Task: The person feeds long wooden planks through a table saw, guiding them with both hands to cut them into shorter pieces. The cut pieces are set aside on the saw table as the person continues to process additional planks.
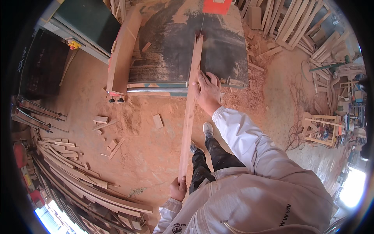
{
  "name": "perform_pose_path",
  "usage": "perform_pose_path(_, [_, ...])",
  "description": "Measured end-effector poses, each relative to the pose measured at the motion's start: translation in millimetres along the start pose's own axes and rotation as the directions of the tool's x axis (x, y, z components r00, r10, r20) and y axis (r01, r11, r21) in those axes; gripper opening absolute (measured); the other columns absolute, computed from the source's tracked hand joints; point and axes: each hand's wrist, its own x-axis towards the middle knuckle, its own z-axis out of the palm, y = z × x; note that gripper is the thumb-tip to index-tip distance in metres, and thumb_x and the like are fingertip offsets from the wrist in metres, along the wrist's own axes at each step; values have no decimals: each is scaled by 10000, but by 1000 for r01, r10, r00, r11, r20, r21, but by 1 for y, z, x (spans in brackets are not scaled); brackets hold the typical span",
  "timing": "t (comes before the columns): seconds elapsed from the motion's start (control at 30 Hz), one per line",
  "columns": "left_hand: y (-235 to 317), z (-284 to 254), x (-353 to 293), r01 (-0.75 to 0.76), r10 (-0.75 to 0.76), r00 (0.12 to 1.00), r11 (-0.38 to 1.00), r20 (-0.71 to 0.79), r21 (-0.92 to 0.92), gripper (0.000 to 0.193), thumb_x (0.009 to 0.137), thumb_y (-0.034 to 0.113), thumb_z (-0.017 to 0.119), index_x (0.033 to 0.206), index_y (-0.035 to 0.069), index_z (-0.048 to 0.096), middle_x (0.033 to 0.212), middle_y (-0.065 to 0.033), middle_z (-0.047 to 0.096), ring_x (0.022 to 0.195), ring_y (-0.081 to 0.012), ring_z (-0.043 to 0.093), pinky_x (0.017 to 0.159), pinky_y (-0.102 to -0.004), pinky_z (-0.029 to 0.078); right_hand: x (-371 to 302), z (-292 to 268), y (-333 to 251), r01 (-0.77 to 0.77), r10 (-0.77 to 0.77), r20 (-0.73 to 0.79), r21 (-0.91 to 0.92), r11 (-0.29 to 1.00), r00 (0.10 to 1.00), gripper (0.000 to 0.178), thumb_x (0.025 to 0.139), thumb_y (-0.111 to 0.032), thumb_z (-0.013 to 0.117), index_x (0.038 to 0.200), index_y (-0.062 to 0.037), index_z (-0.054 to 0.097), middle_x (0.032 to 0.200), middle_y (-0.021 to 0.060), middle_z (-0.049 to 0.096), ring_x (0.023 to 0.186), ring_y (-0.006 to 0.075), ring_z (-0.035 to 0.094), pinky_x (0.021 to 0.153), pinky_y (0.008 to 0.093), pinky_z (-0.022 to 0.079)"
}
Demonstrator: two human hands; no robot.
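A long, narrow wooden board [188,121] runs from near my body onto the dark saw table [163,58], which is dusted with sawdust. Its far end has narrow slots cut in it and lies at the thin upright saw blade [202,24], below an orange guard [216,6]. My left hand [179,189] is closed around the board's near end, off the table. Close to the table's front edge, my right hand [208,90] grips the board from its right side, thumb along the edge and fingers curled. Some of those fingertips are hard to make out.
A tall wooden fence [124,54] stands along the table's left side. Offcuts [157,121] and sawdust lie on the floor. Long timber strips [89,185] are stacked at lower left, more boards [298,21] at upper right. A cable [298,121] coils beside a wooden frame [322,128].
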Motion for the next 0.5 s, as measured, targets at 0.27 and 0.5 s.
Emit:
perform_pose_path(0.27, [4, 4, -1, -3, 3, 1000, 999, -6, 35, 552, 1077, 524, 590, 889, 5, 604, 570, -27, 550, 456, -105, 517, 417, -298, 396, 2, 0, 1, -12, 12, 17, -8, 1000, 1000, 552, 1044, -348, 562, 1509, -50, 559, 1471, 60, 645, 1392, 298, 471, 1227, 522, 302])
perform_pose_path(0.5, [-8, 5, 4, -8, 8, 1000, 999, 1, -32, 542, 1076, 522, 592, 882, 15, 594, 566, -26, 548, 451, -103, 517, 408, -298, 384, 3, -1, 2, -5, 5, 16, -14, 1000, 1000, 553, 1044, -348, 563, 1506, -44, 562, 1471, 66, 645, 1387, 293, 479, 1228, 519, 303])
